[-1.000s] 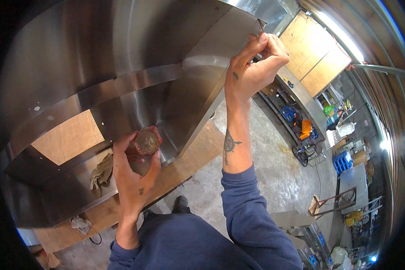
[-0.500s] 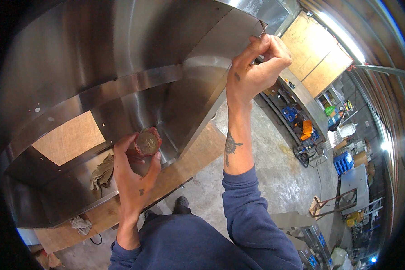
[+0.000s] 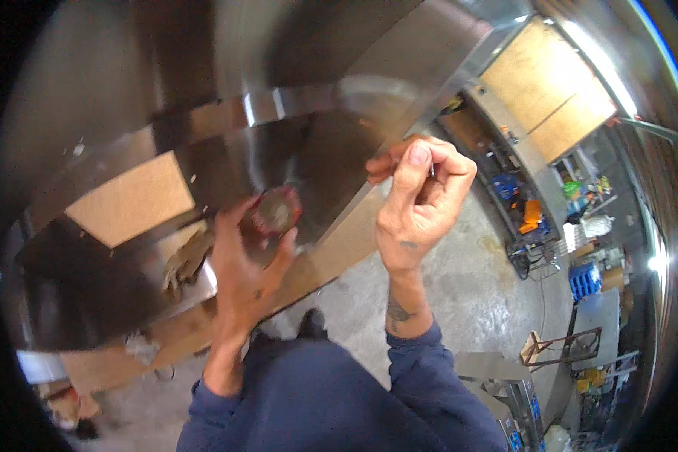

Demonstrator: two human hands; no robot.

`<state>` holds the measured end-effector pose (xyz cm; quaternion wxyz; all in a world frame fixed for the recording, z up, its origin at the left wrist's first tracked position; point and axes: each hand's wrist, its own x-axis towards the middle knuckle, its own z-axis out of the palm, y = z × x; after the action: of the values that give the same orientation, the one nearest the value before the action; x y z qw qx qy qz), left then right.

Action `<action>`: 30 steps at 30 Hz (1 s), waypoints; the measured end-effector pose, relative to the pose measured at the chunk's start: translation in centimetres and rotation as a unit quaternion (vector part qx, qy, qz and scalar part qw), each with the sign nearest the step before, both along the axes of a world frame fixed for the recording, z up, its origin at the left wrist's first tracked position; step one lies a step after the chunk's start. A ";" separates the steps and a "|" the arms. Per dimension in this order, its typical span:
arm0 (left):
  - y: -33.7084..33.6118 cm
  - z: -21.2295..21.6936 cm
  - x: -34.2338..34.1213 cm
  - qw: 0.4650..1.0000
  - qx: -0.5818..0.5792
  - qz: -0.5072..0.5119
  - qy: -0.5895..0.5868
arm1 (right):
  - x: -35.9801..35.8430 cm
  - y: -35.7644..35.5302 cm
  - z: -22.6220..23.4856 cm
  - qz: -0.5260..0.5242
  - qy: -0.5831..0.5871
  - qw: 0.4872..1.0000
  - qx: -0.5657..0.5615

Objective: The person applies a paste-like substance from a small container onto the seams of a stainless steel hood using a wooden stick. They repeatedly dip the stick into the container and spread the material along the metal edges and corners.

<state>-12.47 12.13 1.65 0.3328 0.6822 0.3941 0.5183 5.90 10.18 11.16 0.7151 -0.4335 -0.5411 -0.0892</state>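
Round reddish disc: sitting in the left hand, whose grip is closing around its rim, pressing it against the big stainless steel sheet-metal piece. Right hand: pinching its grip shut at the sheet's folded edge; what it is holding cannot be told. Glove lying beyond, concrete floor below.

From my feed I make out no labels, signs or screens. Far right on the floor sits a blue ribbed plastic crate; nothing else is clear enough to tell.
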 end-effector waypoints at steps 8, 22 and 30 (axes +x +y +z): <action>-0.9 -0.7 -0.2 0.997 0.024 -0.064 -0.023 | -2.3 -5.0 -7.0 -0.012 -0.167 0.970 -0.177; -2.4 -1.8 -1.6 0.997 0.023 -0.078 -0.011 | -3.5 -5.7 -8.3 -0.072 -0.219 0.957 -0.175; -2.9 -2.2 -2.3 0.997 0.048 -0.065 0.011 | -4.1 -6.1 -8.4 -0.066 -0.235 0.953 -0.180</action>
<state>-14.72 9.25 -0.58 0.3286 0.7270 0.3273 0.5064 1.77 4.05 2.75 0.4699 -0.5570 -0.6710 -0.1367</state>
